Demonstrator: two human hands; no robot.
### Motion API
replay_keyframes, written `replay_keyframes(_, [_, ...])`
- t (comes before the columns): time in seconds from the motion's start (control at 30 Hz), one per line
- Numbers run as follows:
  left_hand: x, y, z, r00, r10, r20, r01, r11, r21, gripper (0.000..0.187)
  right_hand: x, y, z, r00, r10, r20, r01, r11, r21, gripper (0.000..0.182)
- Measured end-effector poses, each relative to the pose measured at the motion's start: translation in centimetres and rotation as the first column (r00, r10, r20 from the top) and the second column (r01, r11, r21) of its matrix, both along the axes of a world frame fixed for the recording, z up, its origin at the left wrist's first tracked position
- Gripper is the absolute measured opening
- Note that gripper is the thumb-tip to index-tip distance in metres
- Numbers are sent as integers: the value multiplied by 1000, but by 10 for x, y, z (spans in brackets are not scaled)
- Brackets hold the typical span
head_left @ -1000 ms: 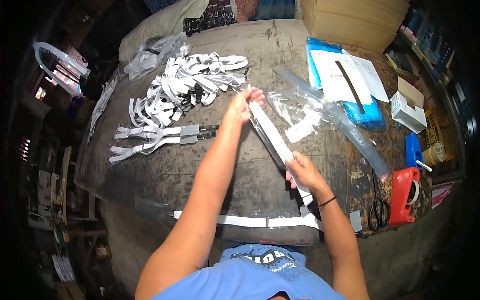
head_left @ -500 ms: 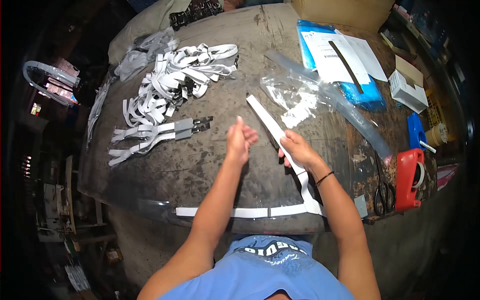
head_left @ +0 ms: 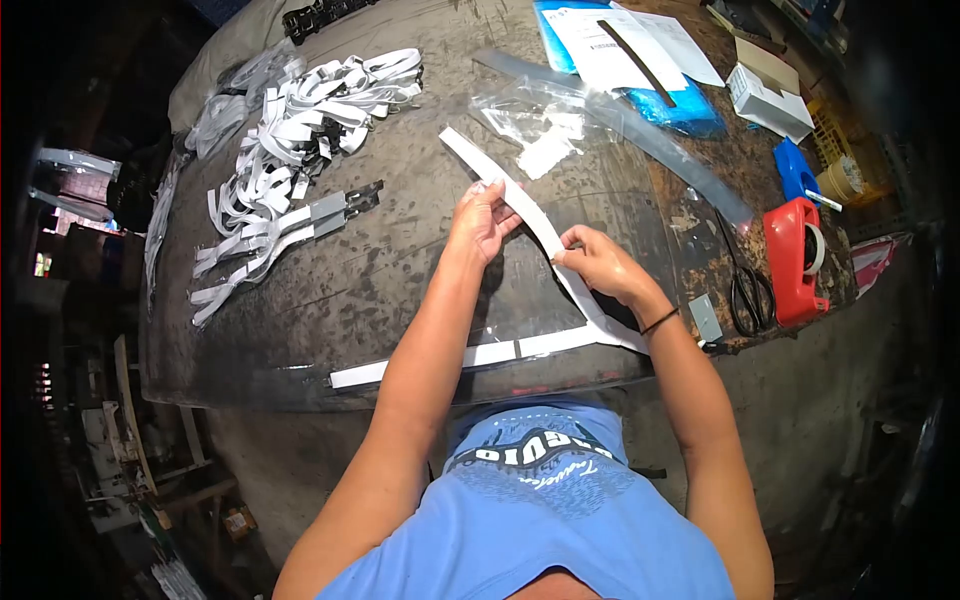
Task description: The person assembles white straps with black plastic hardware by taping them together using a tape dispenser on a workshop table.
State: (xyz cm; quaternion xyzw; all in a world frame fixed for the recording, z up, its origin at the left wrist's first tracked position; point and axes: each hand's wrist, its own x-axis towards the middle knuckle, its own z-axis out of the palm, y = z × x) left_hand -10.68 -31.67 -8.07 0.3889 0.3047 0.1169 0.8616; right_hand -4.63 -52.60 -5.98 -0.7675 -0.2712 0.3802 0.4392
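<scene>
Left hand (head_left: 482, 222) back on white strap (head_left: 520, 208)

**Stuff on my table**

A big pile of white straps (head_left: 310, 110) sits far to my left. A red tape holder (head_left: 795, 260) is on my right, with black scissors (head_left: 745, 285) just beside it. Up top I see papers (head_left: 625, 45) on a blue bag (head_left: 680, 105), and a small white box (head_left: 768, 95).
</scene>
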Motion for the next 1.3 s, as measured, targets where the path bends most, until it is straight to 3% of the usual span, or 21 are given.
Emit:
replay_keyframes(0.23, [-3,-21,7,998,18,-65,-14,998,56,19,1,12,-13,992,-58,-116,82,973,217,20])
replay_keyframes(0.33, [-5,-25,5,998,3,-69,1,998,63,18,5,33,-23,995,-101,16,92,957,275,27])
replay_keyframes(0.43, [-5,-26,4,997,15,-73,-10,998,65,17,0,37,-10,973,-195,121,172,969,178,35])
replay_keyframes(0.6, [-10,-29,7,996,-20,-90,25,998,52,20,-9,3,-2,972,-154,180,137,986,99,38])
replay_keyframes(0.77, [-16,-44,7,990,-68,-120,75,996,52,19,0,10,-18,967,-203,154,176,969,173,42])
replay_keyframes(0.93, [-19,-53,6,988,-59,-141,71,994,84,20,1,19,-12,962,-221,162,200,970,137,49])
replay_keyframes(1.0, [-21,-50,7,993,-54,-110,66,992,112,22,-3,13,-7,930,-211,299,194,977,89,53])
replay_keyframes(1.1, [-21,-49,6,990,-74,-116,87,990,112,21,-3,0,-6,965,-171,199,161,985,70,56])
replay_keyframes(1.3, [-23,-63,6,973,-176,-151,195,973,123,22,-8,1,-7,946,-242,216,209,964,164,55])
